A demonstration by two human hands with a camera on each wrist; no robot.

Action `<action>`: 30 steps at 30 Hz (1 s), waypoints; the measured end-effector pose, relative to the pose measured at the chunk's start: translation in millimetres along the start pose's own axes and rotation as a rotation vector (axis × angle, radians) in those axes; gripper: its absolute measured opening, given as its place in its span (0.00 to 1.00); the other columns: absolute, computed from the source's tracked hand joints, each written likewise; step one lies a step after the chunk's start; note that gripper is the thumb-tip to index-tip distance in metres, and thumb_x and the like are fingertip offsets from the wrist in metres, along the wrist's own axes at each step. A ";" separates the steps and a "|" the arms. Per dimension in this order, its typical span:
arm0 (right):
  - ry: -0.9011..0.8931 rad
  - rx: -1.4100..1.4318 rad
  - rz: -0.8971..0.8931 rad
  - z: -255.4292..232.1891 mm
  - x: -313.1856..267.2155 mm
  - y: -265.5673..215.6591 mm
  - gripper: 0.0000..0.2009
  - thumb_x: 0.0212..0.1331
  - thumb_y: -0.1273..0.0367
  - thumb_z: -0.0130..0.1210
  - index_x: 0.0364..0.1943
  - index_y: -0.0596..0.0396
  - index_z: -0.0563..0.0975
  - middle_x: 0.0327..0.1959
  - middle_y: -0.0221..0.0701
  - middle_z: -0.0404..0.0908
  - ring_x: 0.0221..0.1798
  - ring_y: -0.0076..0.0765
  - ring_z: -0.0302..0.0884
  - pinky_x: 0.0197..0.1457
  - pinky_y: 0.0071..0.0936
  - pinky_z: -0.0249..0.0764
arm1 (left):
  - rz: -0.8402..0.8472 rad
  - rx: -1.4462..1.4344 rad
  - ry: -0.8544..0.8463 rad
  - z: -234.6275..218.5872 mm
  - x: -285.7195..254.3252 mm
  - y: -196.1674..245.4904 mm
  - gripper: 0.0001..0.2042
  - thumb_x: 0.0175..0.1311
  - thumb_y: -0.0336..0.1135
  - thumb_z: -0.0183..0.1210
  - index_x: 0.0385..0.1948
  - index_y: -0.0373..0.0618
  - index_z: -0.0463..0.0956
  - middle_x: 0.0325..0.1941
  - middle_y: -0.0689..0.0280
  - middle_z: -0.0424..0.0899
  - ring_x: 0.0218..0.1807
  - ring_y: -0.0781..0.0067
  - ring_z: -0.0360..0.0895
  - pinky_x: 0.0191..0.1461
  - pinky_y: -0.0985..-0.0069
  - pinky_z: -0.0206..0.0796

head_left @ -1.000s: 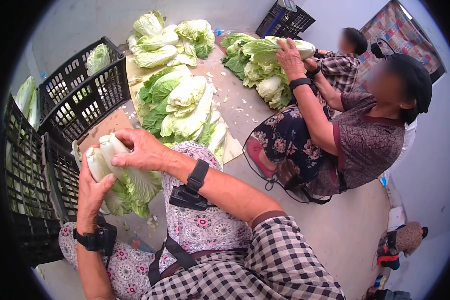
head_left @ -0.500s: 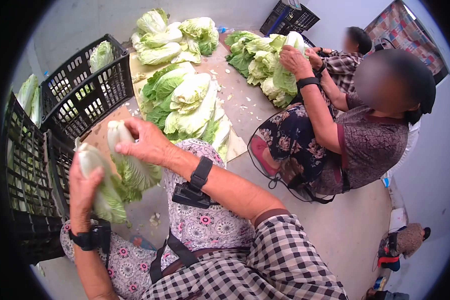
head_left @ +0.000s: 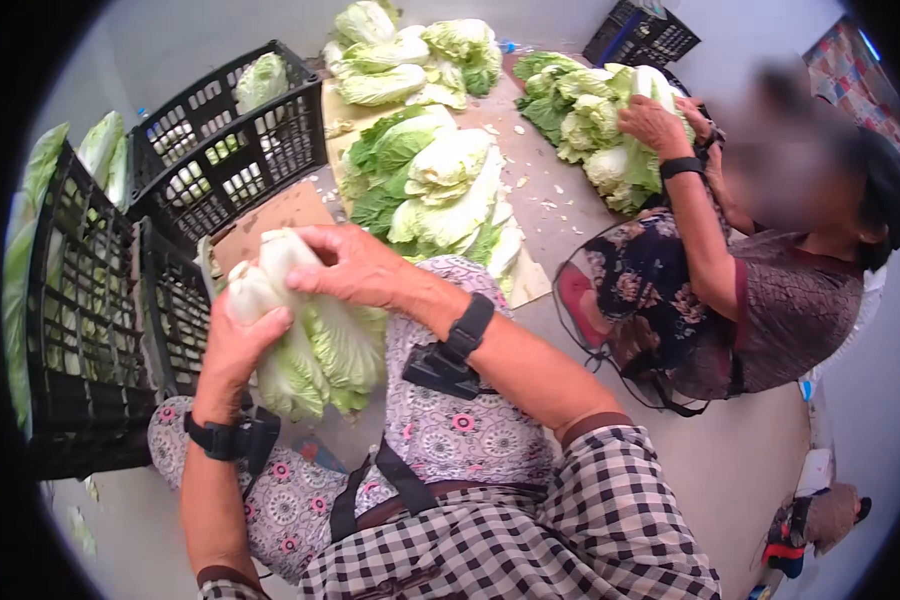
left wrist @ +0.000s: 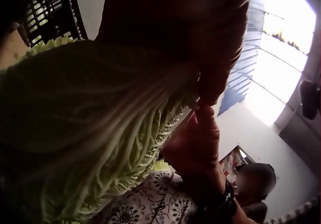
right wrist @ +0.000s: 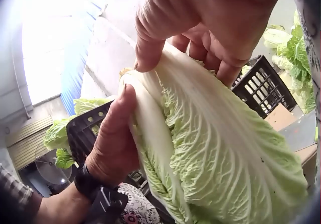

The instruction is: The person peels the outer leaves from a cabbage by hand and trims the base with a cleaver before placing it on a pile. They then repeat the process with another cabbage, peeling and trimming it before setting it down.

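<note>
Two pale napa cabbages are held side by side over the lap, white stem ends up and green leaves hanging down. My left hand [head_left: 235,345] grips the left cabbage [head_left: 290,375] near its base, with the thumb across the white stem. The fingers and thumb of my right hand [head_left: 355,265] hold the right cabbage [head_left: 342,345] near its top. In the right wrist view its broad ribbed leaf [right wrist: 215,138] fills the middle, beside the left thumb [right wrist: 125,103]. A dark, shaded leaf [left wrist: 100,123] takes up much of the left wrist view.
Black plastic crates [head_left: 225,150] with cabbages stand at the left, one crate [head_left: 80,330] close by the left arm. Cabbages [head_left: 440,190] lie heaped on cardboard ahead. At the right, another person [head_left: 770,300] handles cabbages from a second pile [head_left: 595,135].
The two cabbages were together, then held apart half a second ago, and are side by side again now. The head view has turned left, so the scene shifts right.
</note>
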State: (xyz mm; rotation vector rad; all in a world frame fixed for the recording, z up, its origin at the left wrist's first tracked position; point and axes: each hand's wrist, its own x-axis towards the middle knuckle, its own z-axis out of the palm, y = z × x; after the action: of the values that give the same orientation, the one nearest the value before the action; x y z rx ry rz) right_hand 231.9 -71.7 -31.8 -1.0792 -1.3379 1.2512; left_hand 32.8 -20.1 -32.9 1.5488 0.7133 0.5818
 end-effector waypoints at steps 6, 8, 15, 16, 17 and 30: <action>0.004 -0.128 -0.042 -1.6 3.2 4.5 0.30 0.55 0.59 0.59 0.58 0.62 0.65 0.52 0.38 0.74 0.53 0.31 0.72 0.58 0.29 0.67 | 0.124 0.021 0.142 5.0 1.1 9.6 0.30 0.46 0.32 0.63 0.55 0.38 0.64 0.48 0.65 0.75 0.48 0.77 0.71 0.53 0.78 0.65; -0.013 -0.220 -0.012 -4.2 3.0 7.0 0.30 0.56 0.60 0.58 0.59 0.62 0.64 0.52 0.38 0.74 0.53 0.32 0.71 0.59 0.30 0.66 | 0.081 0.042 0.041 2.1 1.2 6.8 0.37 0.44 0.35 0.65 0.59 0.38 0.59 0.52 0.63 0.73 0.51 0.75 0.70 0.55 0.76 0.63; -0.076 0.153 -0.066 -0.5 -2.7 -1.3 0.27 0.56 0.68 0.57 0.60 0.62 0.63 0.53 0.36 0.73 0.55 0.30 0.70 0.60 0.28 0.66 | 0.062 -0.046 -0.062 5.2 0.0 8.3 0.45 0.41 0.43 0.69 0.63 0.38 0.55 0.53 0.63 0.72 0.52 0.73 0.70 0.56 0.75 0.63; -0.083 0.139 -0.067 -1.6 -2.5 -0.9 0.28 0.56 0.68 0.58 0.60 0.61 0.63 0.53 0.36 0.73 0.55 0.29 0.70 0.60 0.27 0.66 | 0.072 -0.039 -0.066 5.7 0.4 6.7 0.44 0.41 0.43 0.69 0.62 0.38 0.55 0.53 0.63 0.72 0.52 0.74 0.70 0.56 0.75 0.63; -0.091 0.124 -0.070 -2.4 -2.3 -0.6 0.28 0.56 0.69 0.58 0.60 0.61 0.63 0.53 0.35 0.73 0.55 0.29 0.70 0.60 0.27 0.66 | 0.083 -0.031 -0.068 6.3 0.9 5.5 0.43 0.41 0.42 0.69 0.62 0.39 0.56 0.52 0.63 0.73 0.52 0.74 0.70 0.56 0.75 0.63; -0.009 -0.078 -0.007 -1.6 -1.5 1.6 0.23 0.56 0.66 0.57 0.55 0.60 0.69 0.50 0.38 0.76 0.53 0.32 0.72 0.56 0.29 0.69 | 0.114 -0.023 -0.014 5.7 1.2 10.6 0.43 0.39 0.42 0.70 0.61 0.40 0.57 0.54 0.63 0.71 0.53 0.73 0.69 0.57 0.74 0.63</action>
State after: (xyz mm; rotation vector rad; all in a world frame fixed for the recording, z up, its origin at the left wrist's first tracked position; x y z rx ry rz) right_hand 233.7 -72.8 -33.6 -1.1231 -1.4061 1.2085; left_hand 38.9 -23.5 -23.0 1.5782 0.6092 0.6609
